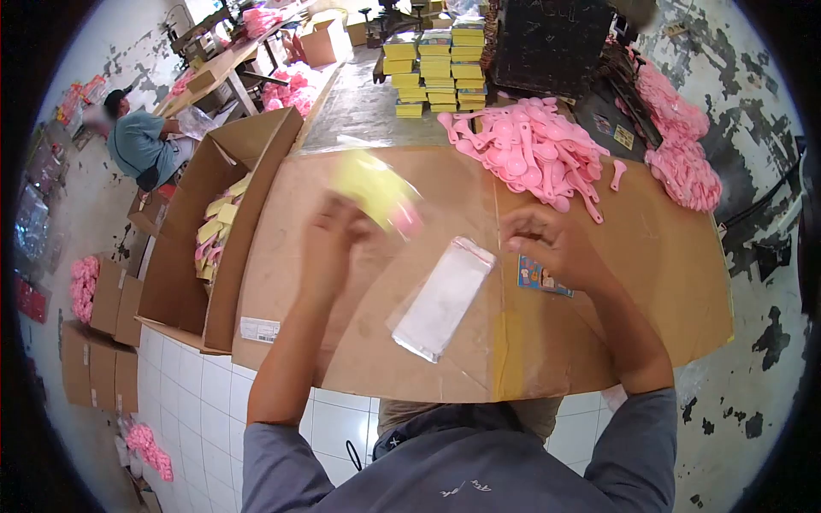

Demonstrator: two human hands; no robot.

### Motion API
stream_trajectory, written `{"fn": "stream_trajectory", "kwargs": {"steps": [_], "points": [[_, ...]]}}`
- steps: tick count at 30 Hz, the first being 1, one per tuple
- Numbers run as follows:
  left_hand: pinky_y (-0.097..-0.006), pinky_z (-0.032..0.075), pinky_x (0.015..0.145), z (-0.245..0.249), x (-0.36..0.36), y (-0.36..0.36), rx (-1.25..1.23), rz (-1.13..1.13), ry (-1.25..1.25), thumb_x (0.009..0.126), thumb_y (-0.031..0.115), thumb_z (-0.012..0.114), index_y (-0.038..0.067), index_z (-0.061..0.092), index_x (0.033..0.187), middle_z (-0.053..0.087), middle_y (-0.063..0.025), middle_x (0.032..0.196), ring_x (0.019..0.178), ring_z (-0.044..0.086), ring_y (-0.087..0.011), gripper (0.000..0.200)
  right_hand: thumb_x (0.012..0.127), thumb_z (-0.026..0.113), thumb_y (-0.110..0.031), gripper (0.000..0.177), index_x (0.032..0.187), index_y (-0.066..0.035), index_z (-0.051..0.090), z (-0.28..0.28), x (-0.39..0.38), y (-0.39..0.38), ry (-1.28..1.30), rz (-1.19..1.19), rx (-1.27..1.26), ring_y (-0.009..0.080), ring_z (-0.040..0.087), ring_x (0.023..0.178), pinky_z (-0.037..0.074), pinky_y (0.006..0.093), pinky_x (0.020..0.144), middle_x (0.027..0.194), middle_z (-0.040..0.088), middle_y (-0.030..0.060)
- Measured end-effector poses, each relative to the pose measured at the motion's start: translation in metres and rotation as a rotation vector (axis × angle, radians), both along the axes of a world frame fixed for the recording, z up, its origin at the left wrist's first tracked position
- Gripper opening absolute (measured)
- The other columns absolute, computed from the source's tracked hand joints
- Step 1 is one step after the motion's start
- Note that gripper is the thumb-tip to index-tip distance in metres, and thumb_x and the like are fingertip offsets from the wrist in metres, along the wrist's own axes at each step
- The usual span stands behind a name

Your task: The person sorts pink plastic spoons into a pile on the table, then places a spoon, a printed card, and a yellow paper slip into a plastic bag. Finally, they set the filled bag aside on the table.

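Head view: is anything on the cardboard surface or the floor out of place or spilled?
Yes. A clump of pink pieces lies on the tiled floor at lower left, beside the boxes, as if dropped. One pink spoon lies apart from the pile on the cardboard sheet. Nothing else looks damaged.

Packing workshop, cardboard worktop (650, 282), heaped pink plastic spoons (534, 150), stacked yellow boxes (436, 73), open cartons (184, 248)

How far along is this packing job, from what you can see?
Done: yellow packets already lie in the open box on the left. In hand: the left hand holds a blurred yellow packet; the right hand is beside the clear bags. Still to do: a large pile of pink spoons waits unpacked.
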State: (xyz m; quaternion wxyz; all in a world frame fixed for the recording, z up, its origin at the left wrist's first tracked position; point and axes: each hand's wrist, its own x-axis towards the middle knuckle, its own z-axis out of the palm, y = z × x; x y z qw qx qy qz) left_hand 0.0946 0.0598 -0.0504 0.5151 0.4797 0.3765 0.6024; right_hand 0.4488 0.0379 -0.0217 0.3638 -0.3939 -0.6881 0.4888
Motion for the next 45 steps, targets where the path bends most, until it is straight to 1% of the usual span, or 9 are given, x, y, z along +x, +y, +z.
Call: {"fn": "stream_trajectory", "kwargs": {"steps": [3, 5, 10, 15, 19, 25, 31, 34, 45], "points": [[-0.0417, 0.045, 0.11, 0.033, -0.032, 0.014, 0.179, 0.331, -0.329, 0.11, 0.043, 0.039, 0.0, 0.04, 0.151, 0.049, -0.0184, 0.154, 0.137, 0.053, -0.0274, 0.059, 0.095, 0.07, -0.011, 0.03, 0.124, -0.003, 0.065, 0.007, 0.028, -0.001, -0.197, -0.122, 0.027, 0.0133, 0.065, 0.099, 0.053, 0.0339, 0.09, 0.108, 0.069, 0.005], [-0.0377, 0.051, 0.1, 0.026, -0.035, 0.018, 0.16, 0.343, -0.45, 0.109, 0.038, 0.046, 0.0, 0.048, 0.146, 0.061, -0.0167, 0.14, 0.123, 0.063, -0.0245, 0.053, 0.093, 0.073, -0.013, 0.03, 0.122, -0.004, 0.067, 0.006, 0.045, -0.003, -0.35, -0.151, 0.076, 0.0151, 0.065, 0.1, 0.053, 0.0346, 0.09, 0.107, 0.068, 0.0049], [-0.0264, 0.05, 0.071, 0.003, 0.021, -0.005, -0.011, -0.029, 0.466, 0.099, 0.025, 0.069, 0.005, 0.068, 0.127, 0.069, -0.0027, 0.11, 0.084, 0.062, -0.0117, 0.035, 0.086, 0.08, -0.019, 0.033, 0.114, -0.004, 0.071, -0.004, 0.065, -0.013, -0.62, -0.119, 0.389, 0.0226, 0.064, 0.095, 0.052, 0.0351, 0.083, 0.105, 0.064, 0.0079], [-0.0317, 0.051, 0.068, -0.008, 0.067, -0.034, 0.298, -0.112, 1.095, 0.079, 0.03, 0.088, 0.002, 0.073, 0.099, 0.064, -0.0047, 0.091, 0.078, 0.062, -0.0161, 0.037, 0.083, 0.082, -0.016, 0.027, 0.104, -0.003, 0.07, -0.013, 0.076, -0.009, -0.63, -0.019, 0.303, 0.023, 0.062, 0.088, 0.051, 0.0361, 0.077, 0.102, 0.062, 0.0088], [-0.0312, 0.051, 0.068, -0.018, 0.068, -0.03, 0.214, -0.127, 1.029, 0.079, 0.021, 0.088, 0.002, 0.07, 0.095, 0.063, -0.0048, 0.089, 0.076, 0.06, -0.0154, 0.03, 0.083, 0.081, -0.012, 0.023, 0.1, -0.002, 0.07, -0.017, 0.074, -0.006, -0.53, -0.103, 0.053, 0.0204, 0.06, 0.081, 0.05, 0.0344, 0.074, 0.093, 0.061, 0.0074], [-0.0265, 0.048, 0.064, -0.017, 0.067, -0.03, -0.036, -0.152, 0.646, 0.082, 0.011, 0.085, 0.002, 0.073, 0.106, 0.066, 0.0004, 0.083, 0.069, 0.055, -0.0078, 0.029, 0.09, 0.073, -0.008, 0.016, 0.104, -0.002, 0.068, -0.022, 0.074, -0.004, -0.51, -0.131, 0.264, 0.017, 0.057, 0.076, 0.049, 0.0324, 0.073, 0.087, 0.06, 0.0057], [-0.0291, 0.054, 0.072, -0.021, 0.064, -0.029, -0.026, -0.153, 0.768, 0.087, 0.016, 0.079, 0.001, 0.075, 0.109, 0.076, -0.0091, 0.086, 0.076, 0.069, -0.0157, 0.026, 0.095, 0.067, -0.008, 0.01, 0.104, -0.004, 0.069, -0.011, 0.044, -0.017, -0.282, -0.063, 0.266, 0.0183, 0.062, 0.084, 0.049, 0.0313, 0.076, 0.091, 0.065, 0.0056], [-0.0262, 0.049, 0.067, -0.011, 0.067, -0.034, 0.0, -0.163, 0.845, 0.092, 0.012, 0.076, -0.001, 0.076, 0.106, 0.073, -0.0036, 0.088, 0.072, 0.06, -0.0082, 0.019, 0.095, 0.067, -0.008, 0.009, 0.103, -0.006, 0.069, -0.023, 0.016, -0.027, -0.194, -0.046, 0.255, 0.0215, 0.064, 0.088, 0.049, 0.0313, 0.076, 0.094, 0.067, 0.007], [-0.0335, 0.052, 0.068, -0.018, 0.066, -0.032, 0.181, -0.226, 0.819, 0.092, 0.01, 0.073, -0.001, 0.075, 0.11, 0.07, -0.0111, 0.091, 0.072, 0.066, -0.0199, 0.021, 0.09, 0.065, 0.009, 0.018, 0.106, 0.001, 0.066, -0.034, -0.02, -0.036, -0.246, 0.07, 0.529, 0.0284, 0.068, 0.099, 0.055, 0.0372, 0.086, 0.11, 0.068, 0.0125]]}}
